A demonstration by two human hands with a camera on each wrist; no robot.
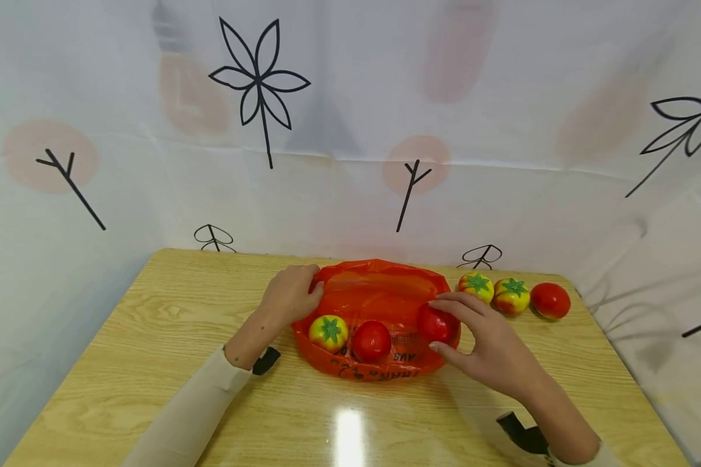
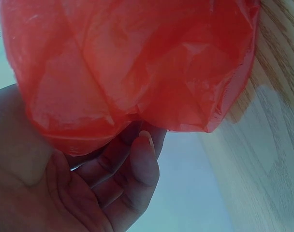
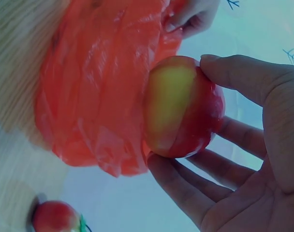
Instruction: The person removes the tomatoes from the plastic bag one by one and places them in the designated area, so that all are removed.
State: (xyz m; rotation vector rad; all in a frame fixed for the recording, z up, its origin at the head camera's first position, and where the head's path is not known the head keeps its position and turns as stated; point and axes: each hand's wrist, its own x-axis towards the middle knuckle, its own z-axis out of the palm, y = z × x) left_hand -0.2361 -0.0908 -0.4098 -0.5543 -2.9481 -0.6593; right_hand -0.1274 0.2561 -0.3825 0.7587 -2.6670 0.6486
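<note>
A red plastic bag (image 1: 380, 292) lies on the table with its mouth spread open toward me. My left hand (image 1: 289, 295) grips the left side of its rim; the left wrist view shows the fingers (image 2: 144, 162) curled under the bunched plastic. Held between thumb and fingers of my right hand (image 1: 485, 344) is a shiny red apple (image 1: 436, 323) at the bag's right edge. A yellow patch shows on this apple in the right wrist view. Inside the bag sit a yellow fruit (image 1: 329, 333) with a green star-shaped top and a round red fruit (image 1: 372, 341).
To the right of the bag, a row of fruit stands near the table's back edge: two yellow-red ones (image 1: 511, 296) with green star tops and a plain red one (image 1: 551, 300). Behind the wooden table (image 1: 198, 305) hangs a patterned white cloth (image 1: 350, 130).
</note>
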